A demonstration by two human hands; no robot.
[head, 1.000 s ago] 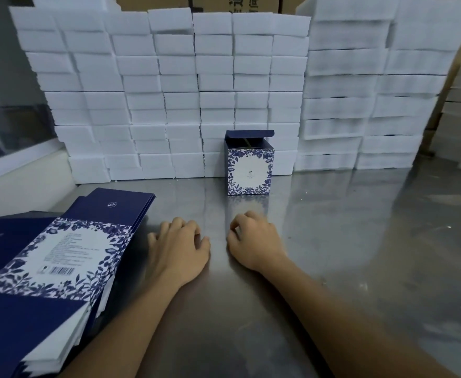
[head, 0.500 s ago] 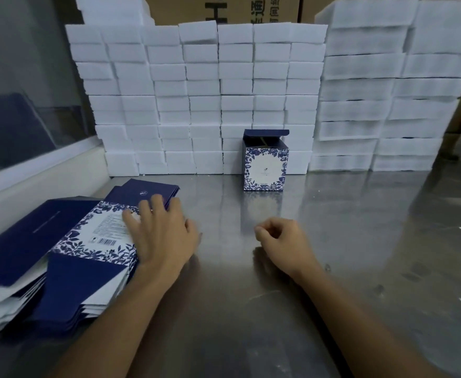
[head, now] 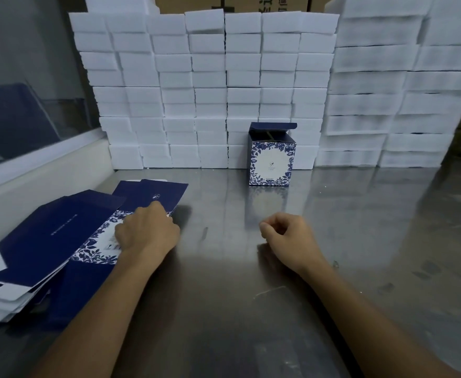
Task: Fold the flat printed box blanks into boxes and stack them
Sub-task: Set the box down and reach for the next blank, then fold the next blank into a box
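A pile of flat navy box blanks (head: 54, 236) with blue floral print lies on the left of the steel table (head: 360, 230). My left hand (head: 147, 233) rests on the top blank (head: 155, 193), fingers curled down over its right edge. My right hand (head: 286, 238) rests on the bare table in the middle, loosely curled and holding nothing. One folded box (head: 271, 162) stands upright at the back with its lid flap raised, touching the white wall of blocks behind it.
A tall wall of stacked white foam blocks (head: 210, 91) lines the back of the table, with wider white stacks (head: 387, 105) to the right. A white ledge (head: 46, 173) under a glass pane runs along the left side.
My left hand went from flat on the top blank to curled over its right edge. The right hand stayed loosely curled on the table. The view shifted left and nearer.
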